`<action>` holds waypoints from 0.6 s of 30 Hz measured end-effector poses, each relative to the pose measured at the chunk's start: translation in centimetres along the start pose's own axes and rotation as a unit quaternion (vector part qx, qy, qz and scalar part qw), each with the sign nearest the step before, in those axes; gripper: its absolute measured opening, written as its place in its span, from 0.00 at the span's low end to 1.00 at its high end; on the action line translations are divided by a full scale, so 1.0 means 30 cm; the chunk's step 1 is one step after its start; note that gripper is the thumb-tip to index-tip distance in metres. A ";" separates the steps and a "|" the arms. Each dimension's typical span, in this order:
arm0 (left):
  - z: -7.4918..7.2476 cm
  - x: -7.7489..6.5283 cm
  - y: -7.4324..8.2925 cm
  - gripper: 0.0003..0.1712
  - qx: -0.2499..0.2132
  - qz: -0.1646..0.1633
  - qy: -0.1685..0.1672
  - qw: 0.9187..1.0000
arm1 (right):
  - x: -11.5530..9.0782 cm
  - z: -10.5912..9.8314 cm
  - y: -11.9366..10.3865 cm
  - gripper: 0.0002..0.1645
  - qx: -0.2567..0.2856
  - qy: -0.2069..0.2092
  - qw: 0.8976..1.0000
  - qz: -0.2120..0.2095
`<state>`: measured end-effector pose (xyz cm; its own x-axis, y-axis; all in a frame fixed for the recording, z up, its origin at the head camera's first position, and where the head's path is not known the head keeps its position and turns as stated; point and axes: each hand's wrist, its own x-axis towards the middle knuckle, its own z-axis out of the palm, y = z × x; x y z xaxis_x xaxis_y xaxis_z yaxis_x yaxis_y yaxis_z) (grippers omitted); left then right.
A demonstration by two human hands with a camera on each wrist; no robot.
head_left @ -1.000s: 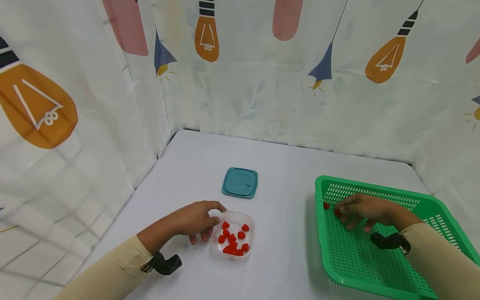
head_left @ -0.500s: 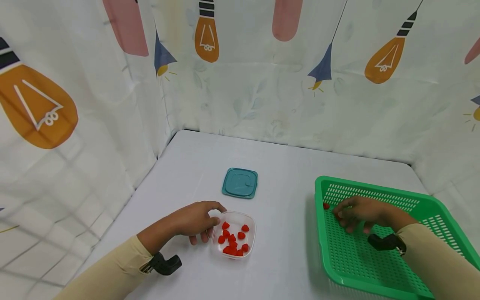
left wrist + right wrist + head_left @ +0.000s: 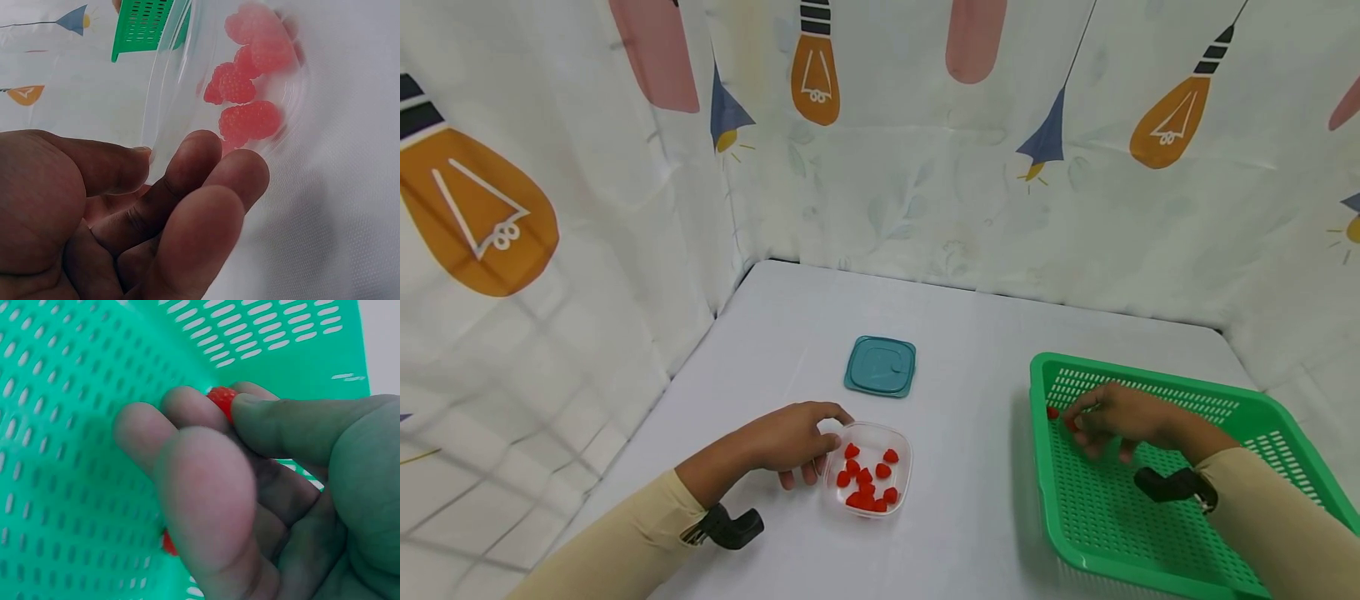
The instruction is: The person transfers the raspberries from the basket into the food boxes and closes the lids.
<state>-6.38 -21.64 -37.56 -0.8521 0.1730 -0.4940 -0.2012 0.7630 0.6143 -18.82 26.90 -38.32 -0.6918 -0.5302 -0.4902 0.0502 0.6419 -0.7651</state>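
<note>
My left hand [image 3: 797, 443] holds the rim of a clear plastic container [image 3: 904, 487] at its left side, thumb and index finger on the edge. Several red raspberries [image 3: 234, 87] lie inside it. Down in the green basket [image 3: 1048, 508], my right hand [image 3: 1123, 421] pinches a raspberry [image 3: 223, 400] between thumb and fingers. Another raspberry [image 3: 1052, 412] lies by the basket's left wall, close to those fingertips. In the right wrist view a red raspberry [image 3: 169, 544] shows partly behind a finger.
A teal square lid [image 3: 880, 367] lies flat on the white table [image 3: 970, 417], beyond the container. Printed curtains [image 3: 910, 183] hang along the back and left of the table. The basket's raised walls surround my right hand.
My right hand has shifted slightly within the basket, its thumb and fingers drawing together on a raspberry. The left hand and the container stay in place.
</note>
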 end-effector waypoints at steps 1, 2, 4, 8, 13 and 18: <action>0.000 0.000 0.000 0.23 0.000 0.000 0.000 1.000 | 0.000 -0.002 -0.010 0.21 0.003 0.001 1.000 -0.003; 0.000 0.000 0.001 0.23 -0.001 -0.001 -0.001 1.000 | 0.000 -0.004 -0.021 0.21 0.006 0.002 1.000 -0.006; 0.000 0.000 0.001 0.23 -0.001 -0.002 0.000 1.000 | -0.001 -0.007 -0.042 0.21 0.009 0.005 1.000 -0.008; -0.001 -0.001 0.003 0.22 0.001 0.000 -0.002 1.000 | -0.008 -0.017 -0.079 0.21 0.016 0.007 1.000 -0.015; -0.005 -0.002 0.003 0.21 0.002 0.005 -0.004 1.000 | -0.027 -0.034 -0.127 0.23 0.023 0.006 0.999 -0.029; -0.006 -0.001 0.001 0.22 -0.001 0.008 -0.007 1.000 | -0.044 -0.045 -0.177 0.25 0.023 0.014 0.999 -0.025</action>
<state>-6.44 -21.75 -37.43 -0.8481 0.1945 -0.4928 -0.1879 0.7592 0.6231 -19.14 24.95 -33.06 -0.7148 -0.5444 -0.4390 0.0481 0.5880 -0.8074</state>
